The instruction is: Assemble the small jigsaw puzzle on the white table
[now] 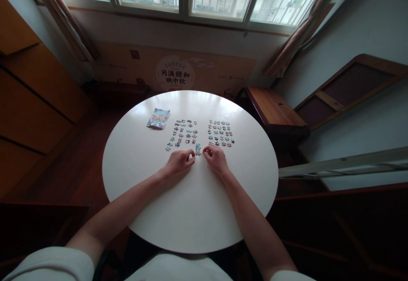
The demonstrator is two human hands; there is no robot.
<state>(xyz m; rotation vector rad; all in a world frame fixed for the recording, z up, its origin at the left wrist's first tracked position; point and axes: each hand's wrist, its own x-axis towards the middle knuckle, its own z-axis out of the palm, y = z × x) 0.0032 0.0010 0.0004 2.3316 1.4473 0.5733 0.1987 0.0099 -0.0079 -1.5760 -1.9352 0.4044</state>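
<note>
Two or more joined jigsaw puzzle pieces [198, 149] form a small upright strip on the white round table [188, 213]. Just left of the strip rests my left hand [181, 161], its thumb and forefinger curled together; whether anything is between them is hidden. My right hand [216, 158] is on the other side, pinching what looks like a small puzzle piece at its fingertips, close to the strip's right edge. Beyond the hands, loose puzzle pieces lie in rows, in a left group [188, 136] and a right group [222, 138].
A colourful printed packet or sheet [158, 118] lies at the table's back left. A wooden stool or small table [270, 106] stands behind right, near a leaning wooden frame [347, 85]. A printed board [127, 66] is under the window; wooden cabinets [38, 85] stand left.
</note>
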